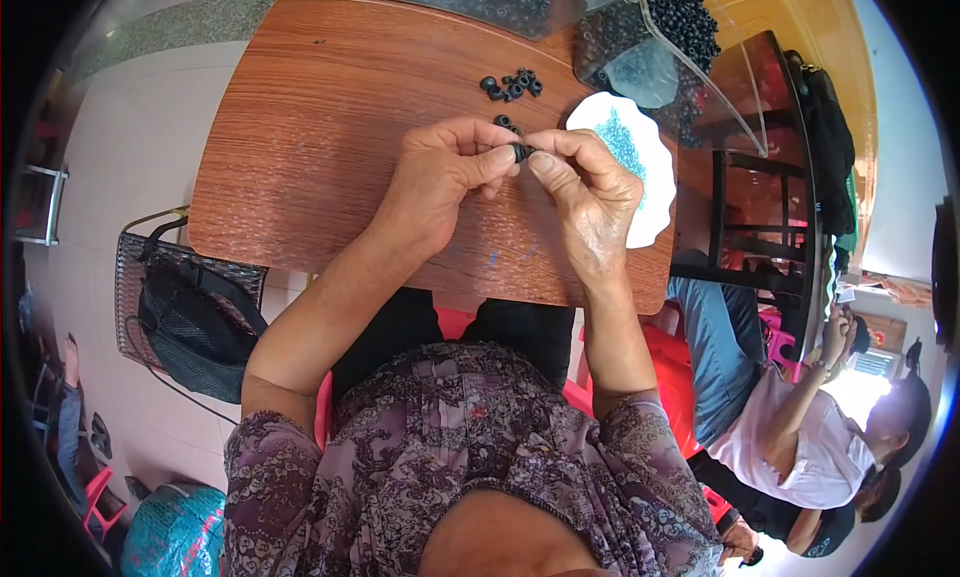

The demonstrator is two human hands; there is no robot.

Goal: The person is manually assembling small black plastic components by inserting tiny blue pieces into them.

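While a small black piece (519, 153) is up over the brown bench (320, 127), the left hand (437, 182) and right hand (597, 187) pinch it. More black pieces (534, 87) lie near, and a white plate (655, 202) holds blue bits (622, 142).

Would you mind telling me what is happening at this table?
A person holds a small black part between the left hand and the right hand, above a wooden table. More loose parts lie just beyond the hands, a white plate of blue bits sits next to the right hand, and a clear bin of black parts stands farther back.
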